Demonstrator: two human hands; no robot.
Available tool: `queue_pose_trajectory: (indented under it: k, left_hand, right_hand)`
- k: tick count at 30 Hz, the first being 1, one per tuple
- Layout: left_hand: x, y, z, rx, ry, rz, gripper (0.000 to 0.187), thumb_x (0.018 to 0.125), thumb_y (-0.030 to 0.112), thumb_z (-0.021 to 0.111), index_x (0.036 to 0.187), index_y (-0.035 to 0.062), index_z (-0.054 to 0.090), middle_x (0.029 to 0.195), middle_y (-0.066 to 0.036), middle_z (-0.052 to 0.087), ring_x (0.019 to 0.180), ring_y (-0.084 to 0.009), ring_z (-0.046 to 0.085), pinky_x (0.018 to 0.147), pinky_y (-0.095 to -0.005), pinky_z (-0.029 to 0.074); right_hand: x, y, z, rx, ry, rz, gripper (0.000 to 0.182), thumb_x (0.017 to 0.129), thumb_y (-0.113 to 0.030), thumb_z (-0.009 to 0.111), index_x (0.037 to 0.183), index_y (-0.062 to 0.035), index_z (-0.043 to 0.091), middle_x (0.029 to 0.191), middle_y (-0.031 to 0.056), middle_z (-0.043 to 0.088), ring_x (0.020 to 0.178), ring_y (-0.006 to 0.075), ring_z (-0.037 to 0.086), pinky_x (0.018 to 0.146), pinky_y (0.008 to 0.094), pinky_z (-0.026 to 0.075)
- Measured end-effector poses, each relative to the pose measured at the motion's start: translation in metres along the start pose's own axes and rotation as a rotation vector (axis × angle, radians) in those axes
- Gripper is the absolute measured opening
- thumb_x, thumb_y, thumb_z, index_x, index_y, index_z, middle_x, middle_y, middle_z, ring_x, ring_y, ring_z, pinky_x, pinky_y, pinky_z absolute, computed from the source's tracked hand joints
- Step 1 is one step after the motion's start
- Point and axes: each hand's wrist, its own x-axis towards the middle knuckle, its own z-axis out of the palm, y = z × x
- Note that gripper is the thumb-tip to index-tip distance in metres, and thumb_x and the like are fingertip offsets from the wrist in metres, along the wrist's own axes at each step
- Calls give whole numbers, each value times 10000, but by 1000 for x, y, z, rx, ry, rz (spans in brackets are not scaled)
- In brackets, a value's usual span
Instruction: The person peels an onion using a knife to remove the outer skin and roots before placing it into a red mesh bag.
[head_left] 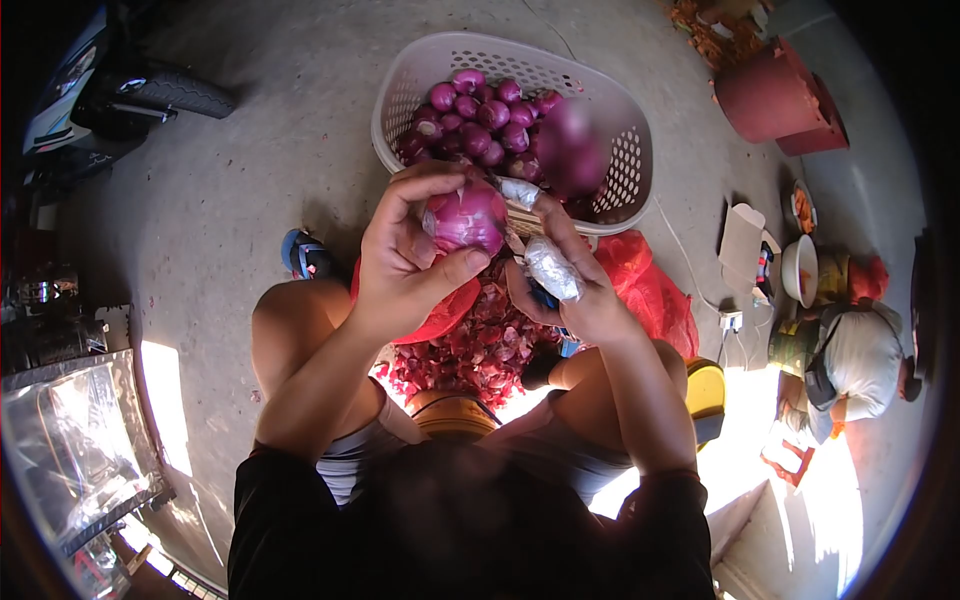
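Observation:
My left hand (400, 245) is closed around a purple-red onion (466, 218), held up in front of the basket. Beside it, my right hand (585, 290) is curled, with silvery wrapping (552, 268) on at least two of its digits. A small dark blue piece (544, 296) shows in the right palm; what it belongs to is hidden. Just beyond my hands stands a pale perforated basket (640, 165) with many peeled onions (492, 114) in it; one patch there is blurred. Below my hands lies a heap of red onion skins (480, 345) between my legs.
Red mesh sacking (655, 295) lies to the right of the skins. A yellow stool or tub (706, 400) stands by my right knee. Further right are a white bowl (800, 270), a red container (770, 95) and another person (860, 350). A motorcycle wheel (180, 92) is at upper left.

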Motion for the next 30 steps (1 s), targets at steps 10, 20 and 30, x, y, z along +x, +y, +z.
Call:
queue_pose_trajectory:
  k: [10, 20, 30]
  left_hand:
    - [1, 4, 0, 3, -56, 38, 547, 706, -20, 710, 1186, 22, 451, 1252, -109, 383, 1192, -200, 398, 984, -346, 362]
    - [1, 2, 2, 29, -21, 42, 554, 694, -61, 702, 1182, 23, 452, 1240, -99, 372, 1191, -198, 401, 965, -333, 395]
    - [2, 0, -1, 41, -15, 64, 557, 688, -57, 708, 1177, 24, 453, 1245, -98, 369, 1192, -198, 396, 976, -337, 375]
  right_hand:
    - [1, 3, -9, 118, -15, -71, 457, 950, -212, 380, 1377, -144, 233, 589, 23, 424, 419, 77, 339, 374, 211, 243]
    - [-2, -5, 3, 95, 66, 45, 473, 954, -196, 390, 1386, -149, 203, 615, 9, 416, 480, 77, 366, 426, 210, 277]
    - [3, 10, -4, 98, -13, -108, 456, 959, -163, 357, 1389, -185, 206, 597, 23, 417, 435, 83, 355, 387, 212, 267]
